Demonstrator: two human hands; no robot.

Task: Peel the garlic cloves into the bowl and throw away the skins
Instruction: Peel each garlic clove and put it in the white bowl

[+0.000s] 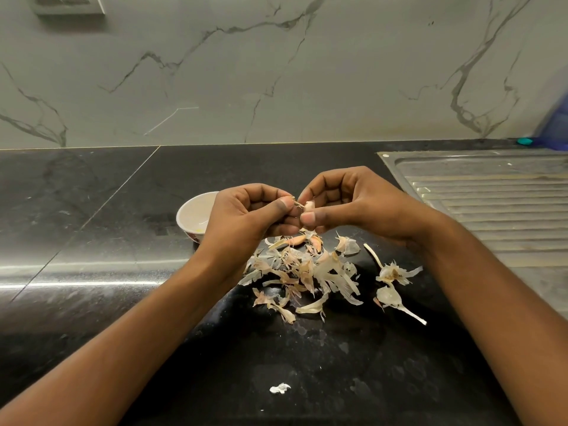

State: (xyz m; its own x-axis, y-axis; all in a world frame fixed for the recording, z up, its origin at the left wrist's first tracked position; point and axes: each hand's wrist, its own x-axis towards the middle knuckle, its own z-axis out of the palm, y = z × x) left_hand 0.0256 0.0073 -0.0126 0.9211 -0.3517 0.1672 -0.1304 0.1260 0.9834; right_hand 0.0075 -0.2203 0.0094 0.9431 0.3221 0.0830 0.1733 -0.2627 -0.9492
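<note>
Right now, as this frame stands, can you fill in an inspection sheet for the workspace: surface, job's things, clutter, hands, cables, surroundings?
Surface: black stone counter, glossy, with smudges.
Job's things: garlic clove held above the counter; white bowl partly hidden behind the left hand, contents unclear; loose skins piled under the hands, not yet thrown away.
Clutter: two stem pieces right of the pile; a white scrap nearer the person.
Hands: left hand pinches the clove's skin end; right hand pinches the clove.
Cables: nothing seen.
Surroundings: marble-look wall, steel drainboard at right, switch plate top left.
</note>
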